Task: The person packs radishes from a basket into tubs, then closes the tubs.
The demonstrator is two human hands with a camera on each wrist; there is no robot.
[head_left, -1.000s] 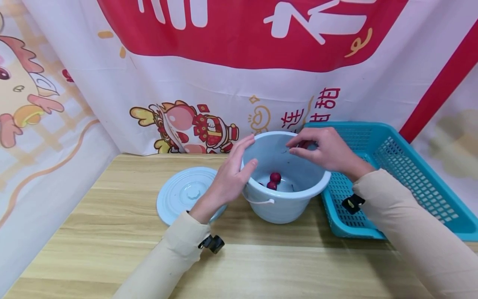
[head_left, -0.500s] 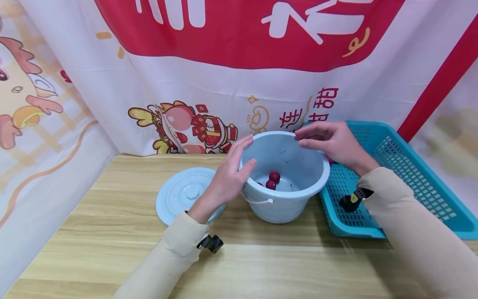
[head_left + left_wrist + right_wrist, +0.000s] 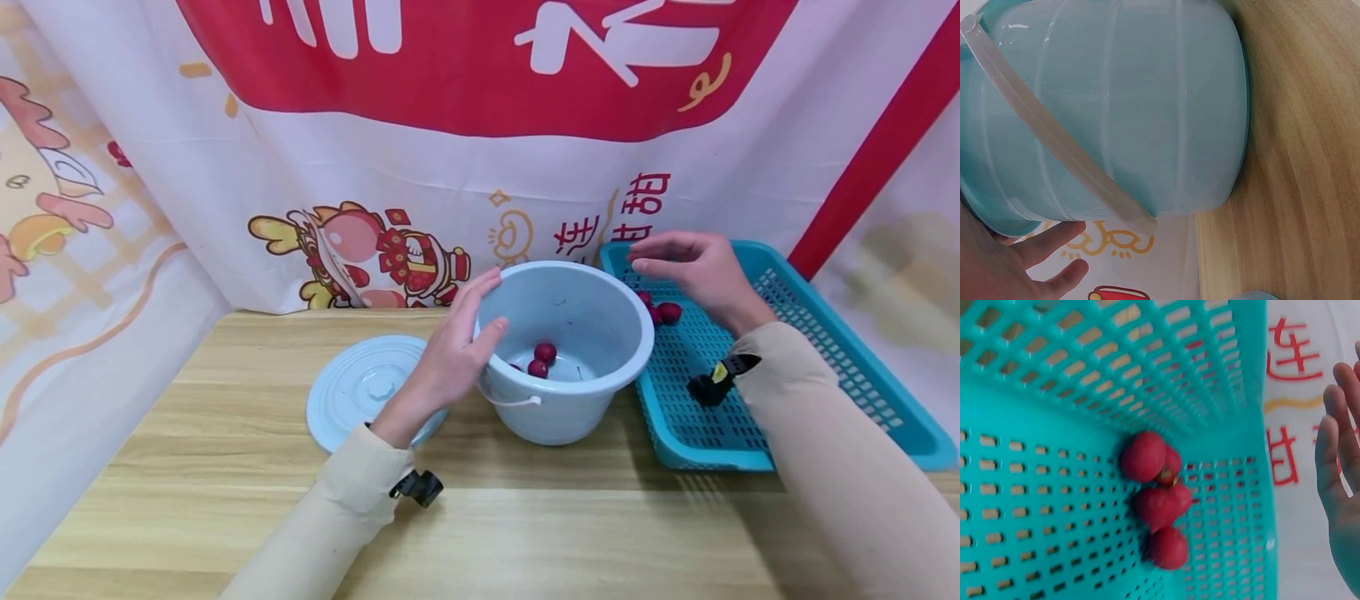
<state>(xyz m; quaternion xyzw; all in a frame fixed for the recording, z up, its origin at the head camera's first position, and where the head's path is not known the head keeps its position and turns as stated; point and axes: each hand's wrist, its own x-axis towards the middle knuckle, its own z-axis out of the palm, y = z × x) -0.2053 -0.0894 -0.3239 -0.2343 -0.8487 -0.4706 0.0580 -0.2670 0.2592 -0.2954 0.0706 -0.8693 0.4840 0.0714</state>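
Observation:
My left hand (image 3: 455, 350) rests at the left rim of a pale blue bucket (image 3: 558, 417), its fingers extended and thumb toward the opening. In the left wrist view, fingers (image 3: 1054, 240) show beside the rim, near the bucket's white handle (image 3: 1066, 150). A few small round red radishes (image 3: 545, 353) lie on the bucket's floor. To the right, my right hand (image 3: 693, 265) hovers over the far left part of a teal basket (image 3: 720, 458), fingers loosely bent and holding nothing. Several red radishes (image 3: 1163, 506) lie clustered in the basket below it.
A pale blue lid (image 3: 360, 387) lies flat on the wooden table (image 3: 525, 533) left of the bucket, partly behind my left forearm. A printed cloth (image 3: 450, 183) hangs close behind the bucket and basket.
My right hand has moved right, from over the bucket to above the basket, and the red radish at its fingers is no longer there. The left hand stays at the rim.

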